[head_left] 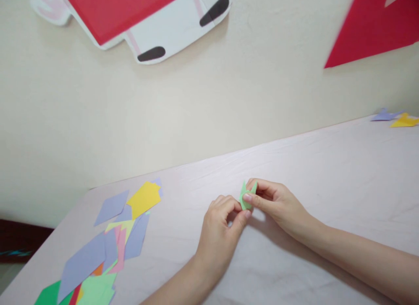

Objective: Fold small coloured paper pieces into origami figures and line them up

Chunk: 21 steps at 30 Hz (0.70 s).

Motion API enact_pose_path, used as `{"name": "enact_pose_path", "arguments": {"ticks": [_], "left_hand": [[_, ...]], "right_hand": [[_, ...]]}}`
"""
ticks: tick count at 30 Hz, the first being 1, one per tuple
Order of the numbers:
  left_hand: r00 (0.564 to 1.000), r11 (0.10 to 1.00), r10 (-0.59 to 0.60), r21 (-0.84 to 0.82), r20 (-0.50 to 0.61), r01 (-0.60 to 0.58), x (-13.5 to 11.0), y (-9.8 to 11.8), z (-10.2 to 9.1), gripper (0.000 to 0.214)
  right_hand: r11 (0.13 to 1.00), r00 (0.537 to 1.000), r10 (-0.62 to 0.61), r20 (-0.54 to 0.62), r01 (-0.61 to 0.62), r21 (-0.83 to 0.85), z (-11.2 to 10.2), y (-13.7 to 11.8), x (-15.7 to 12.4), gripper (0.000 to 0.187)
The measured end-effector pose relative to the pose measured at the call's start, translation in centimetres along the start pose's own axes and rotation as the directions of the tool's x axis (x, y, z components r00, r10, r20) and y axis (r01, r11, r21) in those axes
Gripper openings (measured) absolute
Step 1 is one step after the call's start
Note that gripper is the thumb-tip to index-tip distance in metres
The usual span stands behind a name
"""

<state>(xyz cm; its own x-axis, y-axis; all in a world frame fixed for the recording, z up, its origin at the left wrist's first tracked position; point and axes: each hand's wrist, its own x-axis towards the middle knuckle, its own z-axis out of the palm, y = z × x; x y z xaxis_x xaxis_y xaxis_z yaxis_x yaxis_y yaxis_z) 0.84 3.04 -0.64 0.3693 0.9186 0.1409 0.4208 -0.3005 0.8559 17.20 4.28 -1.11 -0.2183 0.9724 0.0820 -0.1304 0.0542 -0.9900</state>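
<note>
A small folded piece of light green paper [245,195] stands just above the pale table [327,174], near its middle. My right hand [278,204] pinches its upper right side between thumb and fingers. From below left, my left hand [220,228] grips the same piece, its thumb pressed against the paper's lower edge and the other fingers curled in. Two pointed tips of the paper stick up between the hands.
A loose pile of coloured paper squares [108,239], purple, yellow, pink and green, lies at the table's left front. Two folded paper shapes, purple [383,116] and yellow [405,120], sit at the far right by the wall. Red and white decorations hang on the wall.
</note>
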Motion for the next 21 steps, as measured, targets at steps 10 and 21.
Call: {"name": "enact_pose_path", "arguments": {"ticks": [10, 21], "left_hand": [[1.0, 1.0, -0.003, 0.027, 0.028, 0.003, 0.1, 0.0, 0.18, 0.025], [0.993, 0.977, -0.116, -0.18, -0.004, 0.113, -0.06, -0.09, 0.22, 0.019]], "right_hand": [[1.0, 0.999, 0.004, -0.035, -0.004, 0.011, 0.05, -0.18, 0.1, 0.033], [0.999, 0.998, 0.044, 0.055, -0.044, -0.014, 0.03, -0.07, -0.04, 0.028]]}}
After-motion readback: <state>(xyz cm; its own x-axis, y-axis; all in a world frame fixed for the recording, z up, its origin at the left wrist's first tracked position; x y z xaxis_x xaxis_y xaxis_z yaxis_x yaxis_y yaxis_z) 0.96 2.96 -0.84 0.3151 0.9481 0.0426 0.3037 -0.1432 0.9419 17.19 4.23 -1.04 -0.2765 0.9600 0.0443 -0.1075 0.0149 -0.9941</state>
